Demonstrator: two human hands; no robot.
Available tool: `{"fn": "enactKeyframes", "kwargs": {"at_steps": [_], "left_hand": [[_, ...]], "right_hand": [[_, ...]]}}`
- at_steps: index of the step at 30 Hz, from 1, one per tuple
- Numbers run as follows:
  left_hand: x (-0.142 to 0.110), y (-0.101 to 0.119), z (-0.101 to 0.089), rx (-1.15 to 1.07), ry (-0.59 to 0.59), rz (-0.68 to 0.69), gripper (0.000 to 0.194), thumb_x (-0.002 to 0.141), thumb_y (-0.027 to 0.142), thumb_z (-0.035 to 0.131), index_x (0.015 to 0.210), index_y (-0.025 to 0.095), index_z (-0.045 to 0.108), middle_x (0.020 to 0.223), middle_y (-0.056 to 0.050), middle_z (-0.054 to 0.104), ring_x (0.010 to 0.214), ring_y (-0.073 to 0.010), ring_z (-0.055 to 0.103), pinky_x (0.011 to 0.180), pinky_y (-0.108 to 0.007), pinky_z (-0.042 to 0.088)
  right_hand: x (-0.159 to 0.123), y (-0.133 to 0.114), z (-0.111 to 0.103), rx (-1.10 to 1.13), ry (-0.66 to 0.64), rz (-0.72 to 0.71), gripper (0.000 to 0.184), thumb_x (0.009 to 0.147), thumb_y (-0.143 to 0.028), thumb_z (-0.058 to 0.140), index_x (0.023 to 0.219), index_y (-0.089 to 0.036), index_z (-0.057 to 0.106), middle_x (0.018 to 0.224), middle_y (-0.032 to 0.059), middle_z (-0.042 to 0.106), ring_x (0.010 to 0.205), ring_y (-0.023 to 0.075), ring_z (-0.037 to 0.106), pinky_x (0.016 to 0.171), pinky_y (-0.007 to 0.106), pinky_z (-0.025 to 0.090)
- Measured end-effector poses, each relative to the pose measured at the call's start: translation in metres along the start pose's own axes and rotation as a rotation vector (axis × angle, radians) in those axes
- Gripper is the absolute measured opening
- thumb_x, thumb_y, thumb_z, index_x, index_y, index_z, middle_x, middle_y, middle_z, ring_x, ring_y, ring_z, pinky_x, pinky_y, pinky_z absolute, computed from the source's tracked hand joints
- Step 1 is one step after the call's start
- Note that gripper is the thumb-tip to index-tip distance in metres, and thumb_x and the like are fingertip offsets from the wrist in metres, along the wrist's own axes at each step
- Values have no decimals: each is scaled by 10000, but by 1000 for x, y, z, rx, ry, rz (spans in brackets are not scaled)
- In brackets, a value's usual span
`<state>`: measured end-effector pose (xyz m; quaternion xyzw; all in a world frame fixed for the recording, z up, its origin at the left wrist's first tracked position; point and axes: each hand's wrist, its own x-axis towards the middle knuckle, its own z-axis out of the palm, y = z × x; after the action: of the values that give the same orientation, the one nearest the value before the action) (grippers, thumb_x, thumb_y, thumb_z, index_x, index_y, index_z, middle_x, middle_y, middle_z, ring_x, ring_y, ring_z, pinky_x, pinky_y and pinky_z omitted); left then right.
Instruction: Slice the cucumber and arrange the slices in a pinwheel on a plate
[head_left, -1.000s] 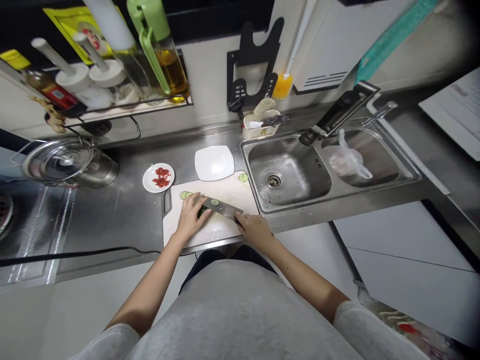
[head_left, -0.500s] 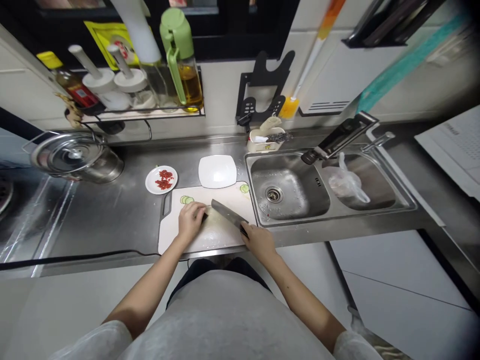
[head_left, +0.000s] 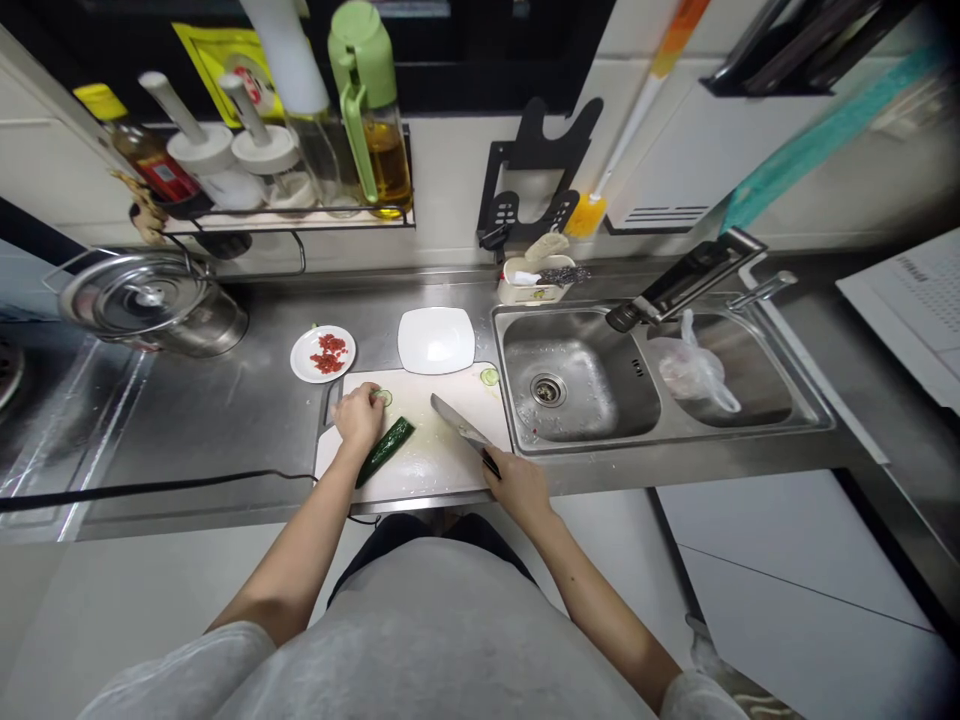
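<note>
My right hand (head_left: 521, 487) grips the dark handle of a kitchen knife (head_left: 459, 424), whose blade points up and left over the white cutting board (head_left: 435, 480). At the board's upper left, the bent fingers of my left hand (head_left: 358, 417) close on some thin cucumber slices (head_left: 383, 397), partly hidden by the fingers. Just beside my left wrist lies a cucumber piece (head_left: 385, 452), dark green and slanted on the board, its lower end near the forearm. Some more pale cucumber pieces (head_left: 489, 376) sit at the board's upper right corner.
Behind the board stand a white square plate (head_left: 436, 342) and a round plate (head_left: 306, 355) with chopped red bits. A double sink (head_left: 577, 400) with a plastic bag (head_left: 696, 368) adjoins on the right. A steel pot (head_left: 214, 325) is at left, below a condiment rack (head_left: 285, 222).
My left hand has let go of the cucumber piece and moved left and up to the slices. The cucumber now lies uncovered. The knife has shifted only slightly.
</note>
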<state>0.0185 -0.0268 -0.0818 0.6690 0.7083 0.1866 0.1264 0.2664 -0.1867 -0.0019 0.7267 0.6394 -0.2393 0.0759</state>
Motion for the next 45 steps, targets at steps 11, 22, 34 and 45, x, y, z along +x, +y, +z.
{"fn": "enactKeyframes", "kwargs": {"at_steps": [11,22,34,45], "left_hand": [[-37,-14,-9,-141,-18,135,261,864,380,514,958,208,686,923,-75,674,844,-227,595,775,-355,447],[-77,-12,-8,-328,-108,452,253,912,326,514,1083,237,678,1022,-55,671,965,-179,610,874,-329,496],[-83,-16,1,-274,-67,518,287,903,278,530,1153,264,670,1016,-67,633,954,-182,588,863,-341,500],[-72,-22,-2,-264,-103,526,294,918,254,495,1156,264,667,1016,-54,662,939,-165,613,847,-305,506]], "right_hand": [[2,-1,6,107,-39,84,391,979,-346,314,1313,-205,460,991,109,707,931,233,658,750,295,380],[2,-16,4,116,-106,-34,413,994,-433,255,1218,-210,520,985,103,703,929,231,651,719,282,373],[-13,-39,0,110,-163,-102,366,996,-377,271,1201,-203,519,966,104,710,910,231,662,727,288,391],[-14,-47,-1,115,-184,-118,338,998,-352,276,1153,-183,525,942,115,712,891,231,670,724,286,401]]}}
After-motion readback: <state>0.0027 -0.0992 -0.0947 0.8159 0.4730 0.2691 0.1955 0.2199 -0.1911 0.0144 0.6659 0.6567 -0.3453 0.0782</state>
